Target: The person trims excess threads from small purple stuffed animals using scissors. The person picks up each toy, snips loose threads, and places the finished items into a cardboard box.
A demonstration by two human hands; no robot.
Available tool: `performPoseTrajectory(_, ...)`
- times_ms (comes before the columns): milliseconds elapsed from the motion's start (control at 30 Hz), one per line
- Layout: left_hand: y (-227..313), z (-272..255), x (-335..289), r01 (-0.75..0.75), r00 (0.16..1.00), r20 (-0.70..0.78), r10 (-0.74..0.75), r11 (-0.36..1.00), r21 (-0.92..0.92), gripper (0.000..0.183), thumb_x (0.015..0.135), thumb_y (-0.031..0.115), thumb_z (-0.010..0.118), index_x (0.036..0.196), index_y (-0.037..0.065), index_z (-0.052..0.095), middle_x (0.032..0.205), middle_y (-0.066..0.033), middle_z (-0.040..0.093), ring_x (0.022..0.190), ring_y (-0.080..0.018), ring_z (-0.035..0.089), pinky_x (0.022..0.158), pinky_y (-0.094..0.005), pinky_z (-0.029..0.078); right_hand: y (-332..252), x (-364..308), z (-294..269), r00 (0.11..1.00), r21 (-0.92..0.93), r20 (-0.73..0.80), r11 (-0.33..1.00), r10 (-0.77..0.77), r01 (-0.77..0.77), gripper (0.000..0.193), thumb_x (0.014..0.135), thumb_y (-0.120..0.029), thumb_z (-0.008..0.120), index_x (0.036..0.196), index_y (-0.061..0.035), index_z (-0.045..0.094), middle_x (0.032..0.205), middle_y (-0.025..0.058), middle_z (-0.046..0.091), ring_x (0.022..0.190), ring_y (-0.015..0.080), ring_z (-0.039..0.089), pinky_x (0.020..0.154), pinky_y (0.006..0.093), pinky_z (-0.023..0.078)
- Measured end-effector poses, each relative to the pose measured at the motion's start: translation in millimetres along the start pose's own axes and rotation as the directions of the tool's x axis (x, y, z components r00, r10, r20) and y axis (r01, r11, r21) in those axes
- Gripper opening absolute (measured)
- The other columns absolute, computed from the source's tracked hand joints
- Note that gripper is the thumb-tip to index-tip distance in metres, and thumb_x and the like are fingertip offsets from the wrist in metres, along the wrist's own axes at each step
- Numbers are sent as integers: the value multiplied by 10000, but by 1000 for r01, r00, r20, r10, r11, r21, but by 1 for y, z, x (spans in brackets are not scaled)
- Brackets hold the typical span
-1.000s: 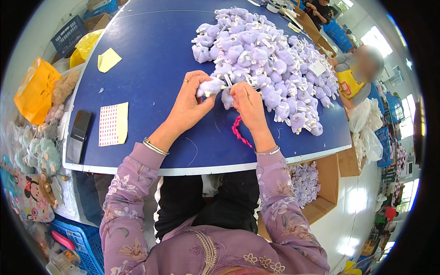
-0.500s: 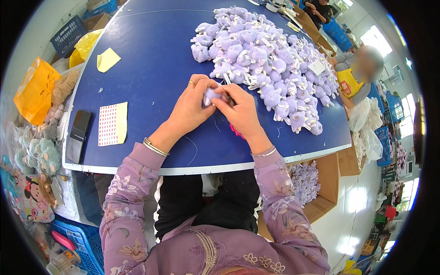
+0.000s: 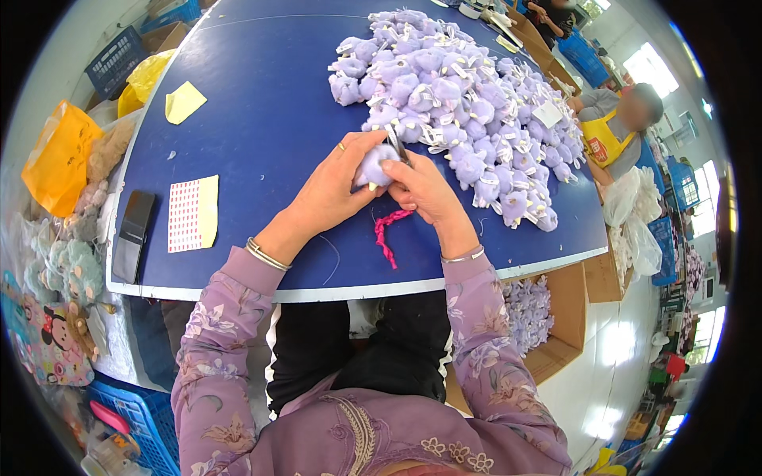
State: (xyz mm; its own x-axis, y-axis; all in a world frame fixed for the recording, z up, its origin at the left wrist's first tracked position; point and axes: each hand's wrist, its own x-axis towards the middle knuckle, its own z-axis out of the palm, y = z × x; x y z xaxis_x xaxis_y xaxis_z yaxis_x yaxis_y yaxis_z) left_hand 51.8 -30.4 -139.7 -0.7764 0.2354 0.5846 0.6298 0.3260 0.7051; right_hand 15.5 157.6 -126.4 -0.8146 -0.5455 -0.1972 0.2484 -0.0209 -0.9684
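Hands: our left hand (image 3: 337, 190) cups a purple plush toy (image 3: 371, 165) beside the pile (image 3: 460, 103); right hand (image 3: 425, 186) pinches scissors (image 3: 397, 144). We judge: snip close, steady grip.

This is a toy-making workshop. A long blue worktop (image 3: 262, 103) carries a big heap of small purple plush toys (image 3: 460, 103), with more in a cardboard box (image 3: 548, 317) at lower right. Plastic crates (image 3: 119, 63) and another seated worker (image 3: 627, 127) fill the frame's edges.
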Motion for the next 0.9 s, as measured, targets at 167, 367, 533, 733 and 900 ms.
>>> performPoseTrajectory(167, -1, -5, 1, 135, 986, -94, -137, 990, -28, 725, 789, 21, 694, 1423, 88, 350, 1289, -99, 464, 981, -167, 550, 716, -272, 483, -10, -16, -65, 914, 560, -26, 752, -404, 348, 340, 850, -298, 630, 1066, -43, 565, 775, 72, 613, 382, 57, 292, 352, 241, 265)
performPoseTrajectory(367, -12, -8, -3, 230, 973, -46, -227, 970, 74, 507, 860, 85, 647, 1334, 49, 468, 1225, -96, 517, 918, -138, 560, 659, -257, 483, -72, -55, -75, 801, 136, -102, 790, -589, 598, 635, 898, -331, 628, 1395, -4, 407, 1245, 184, 608, 376, 4, 276, 346, 156, 235)
performPoseTrajectory(533, -10, -5, -1, 301, 948, 95, -304, 952, 51, 389, 880, 103, 629, 1255, 36, 548, 1062, -71, 603, 819, -121, 579, 658, -249, 482, -22, 2, -52, 960, -700, -160, 712, -228, 52, 451, 850, -285, 684, 1182, 10, 604, 1106, 158, 660, 1041, 249, 617, 887, 338, 475)
performPoseTrajectory(733, -2, -3, -2, 303, 945, 133, -298, 953, -19, 529, 837, 89, 678, 1333, 71, 493, 1069, -70, 611, 798, -128, 585, 681, -270, 500, -11, 7, -29, 983, -738, -106, 674, -148, 22, 464, 804, -282, 712, 1145, 16, 614, 1040, 147, 666, 942, 223, 631, 847, 328, 482)
performPoseTrajectory(900, -10, -2, -2, 270, 956, 122, -266, 963, -18, 535, 811, 65, 697, 1305, 71, 493, 1088, -76, 606, 665, -118, 568, 629, -255, 496, -9, 10, -13, 997, -591, -29, 806, -70, 39, 346, 878, -265, 640, 1072, 22, 631, 855, 64, 663, 772, 126, 581, 688, 283, 460)
